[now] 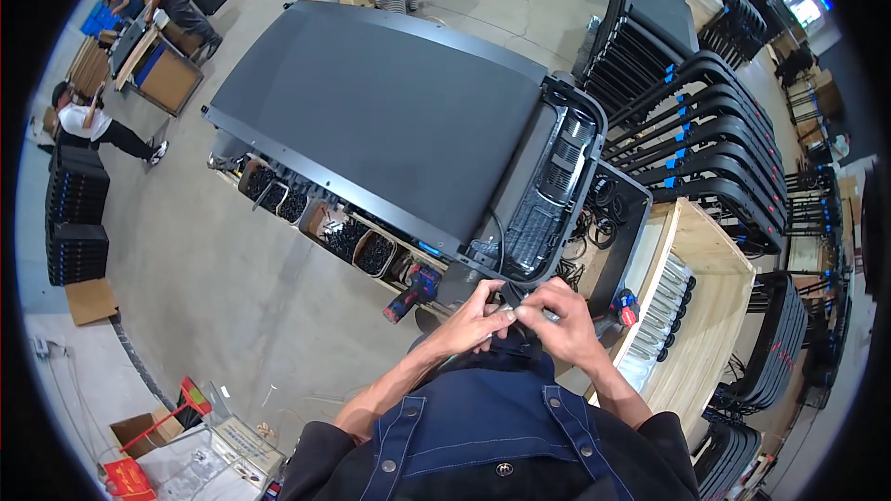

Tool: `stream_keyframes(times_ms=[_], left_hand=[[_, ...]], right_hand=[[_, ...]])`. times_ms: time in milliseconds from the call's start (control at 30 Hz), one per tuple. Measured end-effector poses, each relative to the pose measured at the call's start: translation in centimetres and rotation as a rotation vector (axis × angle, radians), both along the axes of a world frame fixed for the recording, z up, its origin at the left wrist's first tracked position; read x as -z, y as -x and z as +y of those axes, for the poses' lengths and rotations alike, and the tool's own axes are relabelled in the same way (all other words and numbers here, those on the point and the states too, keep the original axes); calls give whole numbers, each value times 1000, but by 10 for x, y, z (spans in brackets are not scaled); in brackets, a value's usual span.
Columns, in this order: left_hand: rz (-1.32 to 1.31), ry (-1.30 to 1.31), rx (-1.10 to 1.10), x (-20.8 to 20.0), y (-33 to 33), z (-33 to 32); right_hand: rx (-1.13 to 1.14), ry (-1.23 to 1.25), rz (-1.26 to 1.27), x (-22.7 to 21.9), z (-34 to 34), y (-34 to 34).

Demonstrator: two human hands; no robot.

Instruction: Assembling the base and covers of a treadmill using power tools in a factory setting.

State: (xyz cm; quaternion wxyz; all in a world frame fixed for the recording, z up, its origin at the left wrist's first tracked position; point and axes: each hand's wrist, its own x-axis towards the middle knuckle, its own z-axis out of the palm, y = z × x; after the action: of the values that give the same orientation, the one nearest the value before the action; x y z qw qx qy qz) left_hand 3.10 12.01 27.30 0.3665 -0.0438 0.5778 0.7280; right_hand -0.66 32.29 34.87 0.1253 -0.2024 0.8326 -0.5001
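Note:
My left hand (473, 323) and my right hand (563, 320) meet close to my chest, fingers pinched together. Between their fingertips is a small black piece (511, 294), mostly covered by the fingers, so its exact kind cannot be made out. Something pale shows under my right fingers, too small to name. Just beyond the hands lies a grey treadmill deck (371, 102), with its motor compartment (557, 195) uncovered at the right end. A thin black cable (502, 232) runs along the near part of that compartment.
Left of my hands a cordless drill (415, 293) rests beside bins of black hardware (376, 252). To the right are a cable tray (631, 187), a red-and-black tool (626, 307) and a wooden crate (710, 269) holding silver cylinders (661, 311). Black upright frames (724, 134) stand beyond. Co-workers occupy the far left.

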Motion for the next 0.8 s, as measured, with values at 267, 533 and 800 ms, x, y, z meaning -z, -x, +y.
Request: stream_keyframes(times_ms=[267, 533, 800], left_hand=[[-7, -200, -101, -3, -15, -41], [-40, -296, -44, -16, 16, -34], [279, 210, 15, -41, 151, 9]], right_hand=[[271, -51, -151, 27, -33, -50], [274, 182, 162, 79, -20, -21], [211, -112, 321, 18, 0, 97]])
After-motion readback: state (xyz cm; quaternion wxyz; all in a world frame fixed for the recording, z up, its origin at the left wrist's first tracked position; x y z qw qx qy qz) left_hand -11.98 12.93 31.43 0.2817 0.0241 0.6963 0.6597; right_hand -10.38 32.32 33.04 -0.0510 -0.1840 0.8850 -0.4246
